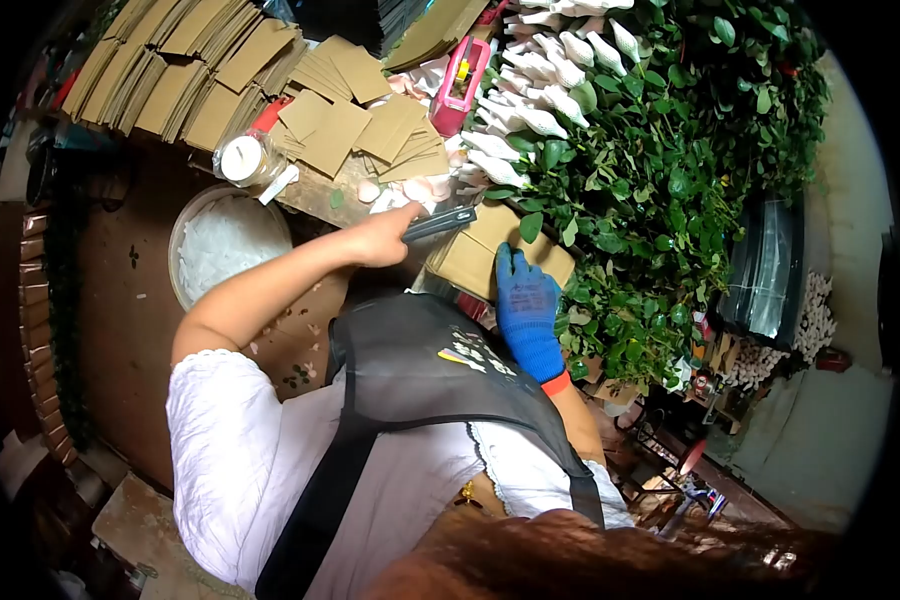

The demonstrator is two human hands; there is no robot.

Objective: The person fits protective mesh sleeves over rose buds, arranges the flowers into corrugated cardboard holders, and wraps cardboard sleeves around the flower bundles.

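My left hand (382,236) is bare and closed around a black stapler (440,224). The stapler's tip reaches the near-left part of a folded piece of cardboard (467,262). My right hand (528,296), in a blue glove with an orange cuff, holds this cardboard, its fingertips pressing on the top face. Its thumb is hidden. Dense green leafy stems (620,200) lie right beside the cardboard. White netted flower heads (540,85) point left from these stems, in rows. Whatever is under the cardboard cannot be seen.
Stacked cardboard pieces (170,70) and loose cardboard squares (330,135) cover the table's far left. A pink tape dispenser (460,88) stands behind the stapler. Left of my arm are a tape roll in plastic (242,158) and a bucket of white material (228,245).
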